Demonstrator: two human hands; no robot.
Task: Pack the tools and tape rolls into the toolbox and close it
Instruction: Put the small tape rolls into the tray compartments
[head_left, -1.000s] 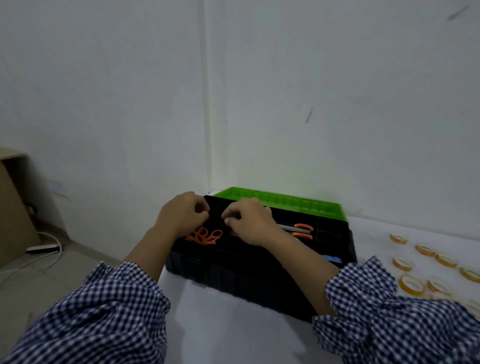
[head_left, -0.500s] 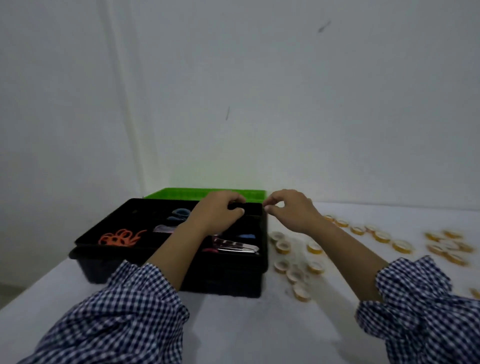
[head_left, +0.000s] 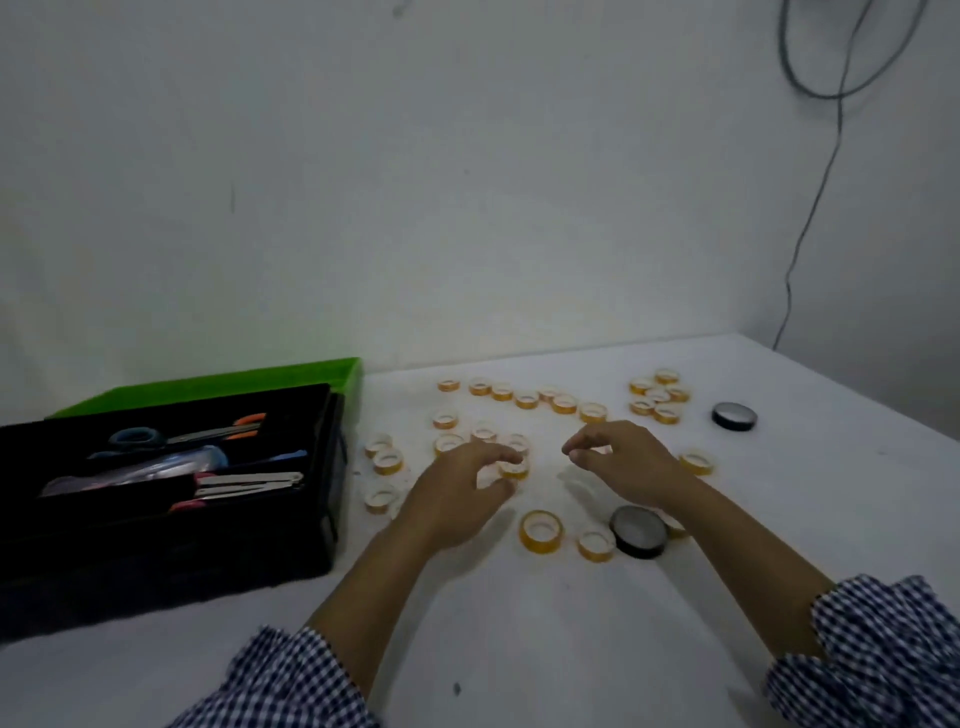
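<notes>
The black toolbox (head_left: 322, 519) stands open at the left with its green lid (head_left: 270, 375) laid back against the wall. Scissors and metal tools (head_left: 244, 483) lie in its tray. Several small yellow tape rolls (head_left: 540, 530) are scattered over the white table, plus two black rolls (head_left: 638, 531) (head_left: 733, 415). My left hand (head_left: 462, 493) hovers over the rolls right of the box, fingers curled around one small roll (head_left: 514, 468) without a clear grip. My right hand (head_left: 623, 460) is beside it, fingers apart and bent, holding nothing.
The white table (head_left: 519, 623) meets the wall at the back and its right edge runs off at the far right. A grey cable (head_left: 810, 208) hangs down the wall at the upper right.
Both hands left the toolbox and moved right over the scattered tape rolls. The view swung right, so the box now sits at the left edge.
</notes>
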